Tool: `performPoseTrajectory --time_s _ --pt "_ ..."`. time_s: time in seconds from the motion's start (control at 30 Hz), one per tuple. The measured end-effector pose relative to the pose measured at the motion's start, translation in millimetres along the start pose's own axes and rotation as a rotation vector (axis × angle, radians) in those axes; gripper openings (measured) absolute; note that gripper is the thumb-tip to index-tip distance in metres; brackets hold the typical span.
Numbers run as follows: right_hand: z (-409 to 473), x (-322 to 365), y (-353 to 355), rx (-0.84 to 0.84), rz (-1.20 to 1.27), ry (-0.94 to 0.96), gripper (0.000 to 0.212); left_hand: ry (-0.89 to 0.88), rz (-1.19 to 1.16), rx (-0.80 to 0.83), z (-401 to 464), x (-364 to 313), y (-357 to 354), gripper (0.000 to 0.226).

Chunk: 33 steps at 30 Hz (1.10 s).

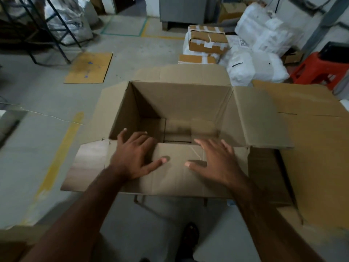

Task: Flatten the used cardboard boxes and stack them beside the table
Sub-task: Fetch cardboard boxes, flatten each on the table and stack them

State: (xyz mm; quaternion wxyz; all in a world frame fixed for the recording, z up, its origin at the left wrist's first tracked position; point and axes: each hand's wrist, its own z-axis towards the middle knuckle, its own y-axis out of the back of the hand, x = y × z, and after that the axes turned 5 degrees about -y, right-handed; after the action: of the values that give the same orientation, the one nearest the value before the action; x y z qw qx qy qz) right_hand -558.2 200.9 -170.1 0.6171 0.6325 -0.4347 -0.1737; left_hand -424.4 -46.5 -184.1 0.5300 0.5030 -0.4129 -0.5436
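A large brown cardboard box [181, 103] stands upright in front of me with all its top flaps spread outward. Its inside is bare, with the bottom flaps folded together. My left hand [135, 157] lies flat on the near flap, fingers spread and reaching over the box's near rim. My right hand [215, 159] presses flat on the same flap to the right, fingers straight. Neither hand grips anything. Another big piece of brown cardboard [317, 148] lies right beside the box on its right side.
A flat cardboard sheet [88, 68] lies on the concrete floor at far left. Taped boxes [207, 41] and white sacks [255, 59] pile up behind the box. A red plastic stool [319, 69] stands at right. A dark metal rack [37, 29] stands at top left. My foot [190, 237] shows below.
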Motion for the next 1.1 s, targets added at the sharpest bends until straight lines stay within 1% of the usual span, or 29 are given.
performPoseTrajectory --time_s 0.07,0.1,0.17,0.27,0.33,0.43,0.5,0.57,0.7,0.8,0.87,0.93,0.97,1.03,1.1 --pt "-5 -3 -10 -0.077 -0.113 -0.050 0.094 0.036 0.003 0.048 -14 2 -8 0.083" --pt "-6 -4 -15 -0.115 -0.164 -0.071 0.086 0.062 0.000 0.053 -16 3 -11 0.078" --pt "-6 -1 -24 -0.191 -0.245 -0.097 0.068 0.094 0.005 0.018 -16 1 -14 0.062" --pt "-4 10 -27 -0.255 -0.256 -0.164 0.048 0.131 0.031 0.007 -11 -7 -14 0.041" --pt "-5 16 -26 -0.254 -0.248 -0.194 0.044 0.141 0.038 0.001 -14 -12 -14 0.035" --pt "-22 17 -17 -0.261 -0.224 -0.186 0.046 0.077 -0.001 -0.049 -26 -10 -7 0.034" --pt "-36 16 -3 -0.242 -0.176 -0.163 0.049 -0.006 -0.029 -0.080 -36 -5 8 0.038" --pt "-46 15 18 -0.244 -0.119 -0.125 0.052 -0.067 -0.054 -0.072 -39 -2 30 0.046" --pt "-38 8 68 -0.289 -0.010 -0.020 0.062 -0.117 -0.138 -0.034 -14 5 79 0.063" --pt "-3 -4 96 -0.341 -0.034 -0.012 0.065 -0.147 -0.068 -0.058 27 10 92 0.065" --pt "29 -12 102 -0.445 -0.130 -0.044 0.075 -0.096 0.016 -0.105 57 11 82 0.062" --pt "59 -19 102 -0.517 -0.138 -0.099 0.080 0.040 0.026 -0.133 86 12 68 0.058" --pt "73 -22 102 -0.511 -0.119 -0.138 0.078 0.118 0.021 -0.121 99 11 62 0.057" --pt "100 -31 100 -0.425 -0.079 -0.201 0.074 0.239 0.019 -0.072 123 14 52 0.059" --pt "126 -40 101 -0.346 -0.058 -0.214 0.074 0.278 0.003 -0.009 146 22 46 0.065"
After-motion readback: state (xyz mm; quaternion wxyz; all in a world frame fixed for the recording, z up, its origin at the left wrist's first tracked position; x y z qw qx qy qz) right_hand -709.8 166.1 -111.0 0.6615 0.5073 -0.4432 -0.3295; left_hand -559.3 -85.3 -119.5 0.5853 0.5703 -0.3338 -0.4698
